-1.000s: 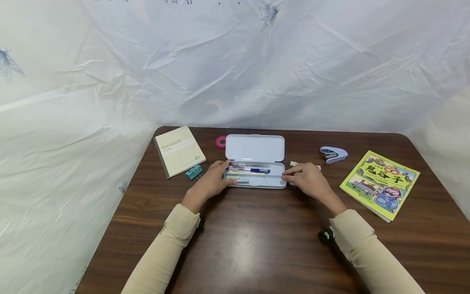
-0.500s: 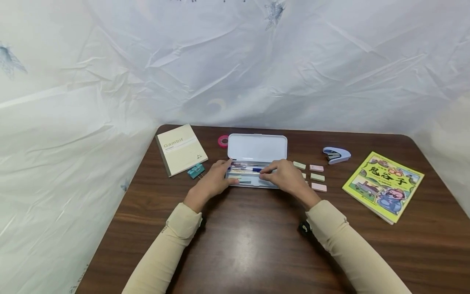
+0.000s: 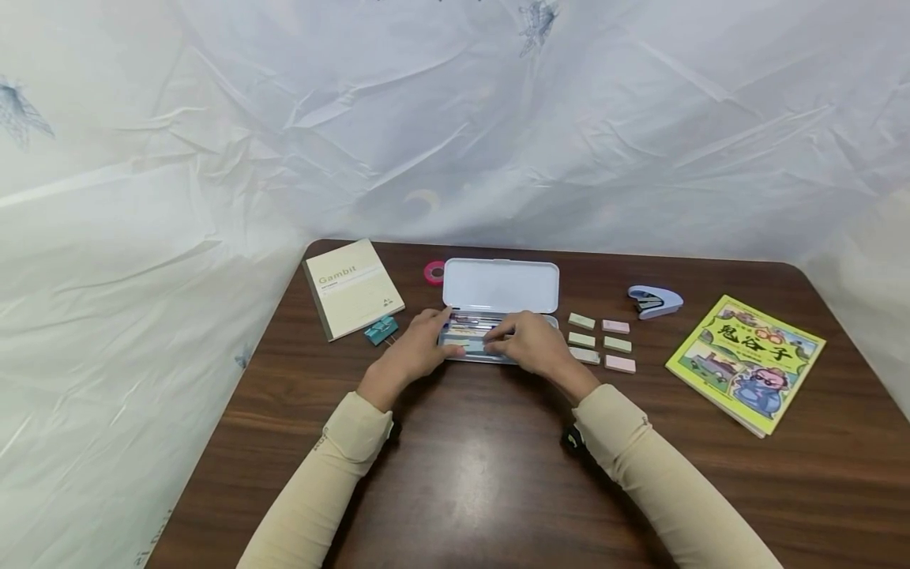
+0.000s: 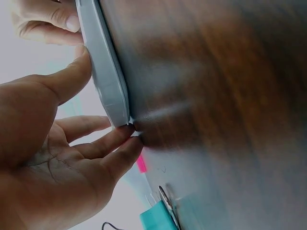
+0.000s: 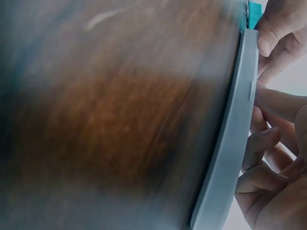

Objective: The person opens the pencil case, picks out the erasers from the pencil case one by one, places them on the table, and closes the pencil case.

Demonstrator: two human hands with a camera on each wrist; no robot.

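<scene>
White plastic, the open pencil case (image 3: 498, 304) lies at the middle of the dark wood desk (image 3: 462, 474) in the head view, lid tipped back on the far side, pens in the tray; the left hand (image 3: 412, 356) grips the tray's left end, thumb on the near rim and fingers round the corner; the right hand (image 3: 529, 345) covers the tray's right half, fingers curled down among the contents, though whether they pinch anything I cannot tell; to do this well, I judge, the left hand should brace the case so it does not slide, and the right should work with fingertips only, clear of the lid; right of the case six small pastel erasers (image 3: 603, 342) lie in two columns, beyond them a pale blue stapler (image 3: 656, 300) and, near the right edge, a yellow picture book (image 3: 746, 362); to the left lie a cream notebook (image 3: 353, 288), a teal binder clip (image 3: 379, 329) just beside its near corner, and a pink tape roll (image 3: 433, 272) by the lid; crinkled white sheeting (image 3: 455, 118) walls in the far and left sides.

From the left wrist, the case edge (image 4: 108, 81) shows end-on, thumb (image 4: 67, 84) on its side and fingertips (image 4: 117, 143) at its corner.

From the right wrist, the case rim (image 5: 230, 139) shows, bent fingers (image 5: 261, 165) reaching over it; the grain is blurred.
</scene>
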